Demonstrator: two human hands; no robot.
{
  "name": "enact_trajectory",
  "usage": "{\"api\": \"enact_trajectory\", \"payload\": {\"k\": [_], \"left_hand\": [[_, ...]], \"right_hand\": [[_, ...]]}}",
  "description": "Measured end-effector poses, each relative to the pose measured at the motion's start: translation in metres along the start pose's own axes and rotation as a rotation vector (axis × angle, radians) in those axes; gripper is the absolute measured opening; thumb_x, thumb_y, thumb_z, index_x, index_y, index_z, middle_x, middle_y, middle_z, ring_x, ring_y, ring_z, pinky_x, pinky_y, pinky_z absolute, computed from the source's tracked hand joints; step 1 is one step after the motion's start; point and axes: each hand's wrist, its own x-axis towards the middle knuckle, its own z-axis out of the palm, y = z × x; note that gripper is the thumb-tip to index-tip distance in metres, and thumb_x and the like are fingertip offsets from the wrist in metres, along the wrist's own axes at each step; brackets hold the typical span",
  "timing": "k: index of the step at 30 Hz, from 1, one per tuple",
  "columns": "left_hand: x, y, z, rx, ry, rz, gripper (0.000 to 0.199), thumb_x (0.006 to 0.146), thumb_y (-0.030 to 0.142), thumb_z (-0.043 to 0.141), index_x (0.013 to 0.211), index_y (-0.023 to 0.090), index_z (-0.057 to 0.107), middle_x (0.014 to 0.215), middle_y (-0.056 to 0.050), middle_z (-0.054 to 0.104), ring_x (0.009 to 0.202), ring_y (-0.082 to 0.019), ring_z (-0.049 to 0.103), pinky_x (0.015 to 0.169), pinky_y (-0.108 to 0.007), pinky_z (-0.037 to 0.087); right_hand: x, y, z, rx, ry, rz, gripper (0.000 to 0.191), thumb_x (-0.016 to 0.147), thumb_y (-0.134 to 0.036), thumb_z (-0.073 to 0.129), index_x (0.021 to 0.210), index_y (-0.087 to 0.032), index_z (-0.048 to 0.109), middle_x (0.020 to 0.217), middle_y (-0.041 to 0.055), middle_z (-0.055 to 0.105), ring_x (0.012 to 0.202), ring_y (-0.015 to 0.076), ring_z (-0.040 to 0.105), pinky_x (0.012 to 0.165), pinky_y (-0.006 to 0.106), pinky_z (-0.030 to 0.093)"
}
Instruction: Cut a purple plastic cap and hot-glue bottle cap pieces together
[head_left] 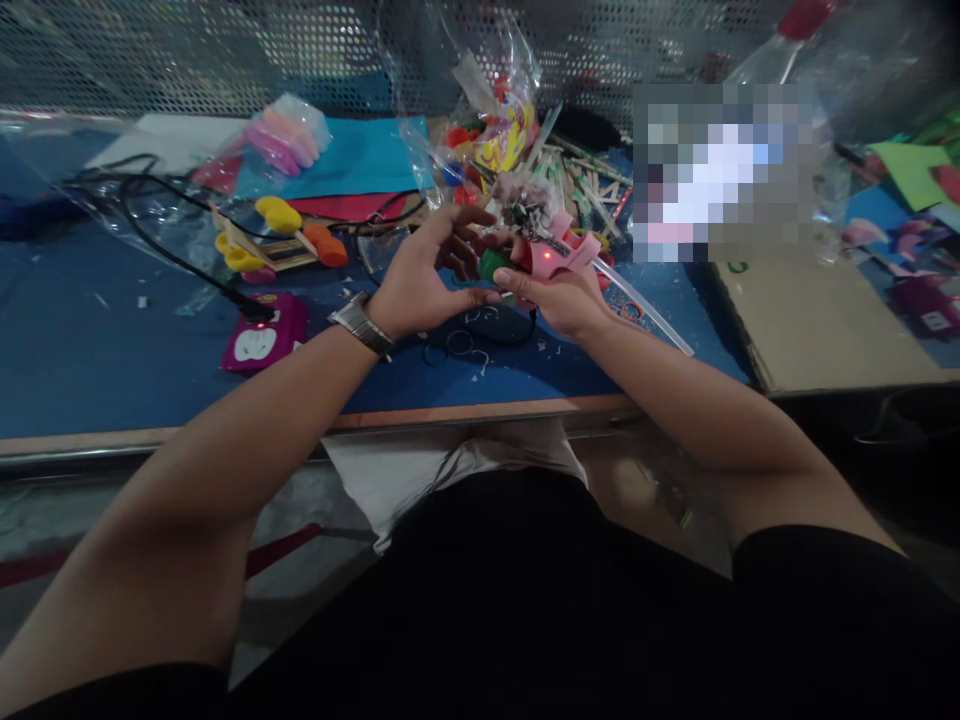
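Note:
My right hand [559,295] is wrapped round a pink tool [551,257] with a small red light, and its thumb lies by a green piece [491,264]. My left hand [431,265] is beside the green piece, its fingers curved and its thumb apart from them. Whether its fingertips touch the piece is hard to make out. A black cable [510,342] runs on the table below the hands. Behind the pink tool is a clump of shredded scraps [527,205] in clear plastic.
A small wooden stick frame [281,250] with yellow and orange pieces stands left, near a purple box [264,333] with a cable plugged in. Wooden sticks [585,180] and plastic bags lie behind the hands. Cardboard [832,330] covers the right side. The table's edge [480,415] is in front.

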Motion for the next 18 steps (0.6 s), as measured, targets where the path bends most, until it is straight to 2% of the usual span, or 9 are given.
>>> {"api": "enact_trajectory", "payload": {"k": [3,5,11,14,18], "left_hand": [[-0.002,0.004,0.005,0.023,0.039,-0.001,0.095,0.072,0.081,0.095,0.147,0.035,0.06,0.112,-0.002,0.072,0.098,-0.021,0.071,0.085,-0.042,0.061],[-0.002,0.009,0.007,0.04,0.053,-0.005,0.09,0.076,0.083,0.091,0.145,0.034,0.061,0.111,-0.003,0.071,0.101,-0.023,0.073,0.085,-0.042,0.06],[-0.001,0.015,0.003,0.012,0.002,0.015,0.082,0.079,0.084,0.087,0.14,0.035,0.061,0.116,-0.003,0.07,0.095,-0.018,0.066,0.083,-0.042,0.058],[-0.001,0.017,0.002,0.003,0.013,0.026,0.076,0.08,0.084,0.087,0.13,0.031,0.063,0.118,-0.002,0.07,0.092,-0.016,0.064,0.08,-0.039,0.059],[0.0,0.024,0.003,0.016,0.053,-0.005,0.066,0.082,0.078,0.089,0.119,0.027,0.066,0.112,-0.003,0.072,0.088,-0.016,0.067,0.077,-0.038,0.06]], "right_hand": [[-0.001,-0.003,0.002,-0.016,-0.003,0.007,0.071,0.063,-0.078,0.1,0.096,-0.027,0.063,0.086,-0.0022,0.067,0.075,0.0173,0.064,0.062,0.034,0.061],[-0.001,-0.004,0.003,-0.03,-0.007,0.005,0.071,0.064,-0.079,0.099,0.096,-0.027,0.063,0.081,-0.004,0.062,0.069,0.0158,0.06,0.063,0.036,0.061],[0.0,0.002,-0.001,-0.059,0.012,0.005,0.072,0.067,-0.079,0.098,0.104,-0.027,0.065,0.074,-0.0065,0.055,0.063,0.014,0.056,0.06,0.034,0.059],[0.0,0.004,0.0,-0.046,0.019,0.018,0.068,0.071,-0.076,0.098,0.106,-0.026,0.067,0.075,-0.0053,0.058,0.066,0.0156,0.06,0.063,0.036,0.062],[0.0,0.003,0.002,-0.013,0.035,0.028,0.069,0.068,-0.074,0.1,0.105,-0.026,0.067,0.083,-0.0039,0.062,0.073,0.0169,0.065,0.068,0.038,0.065]]}}
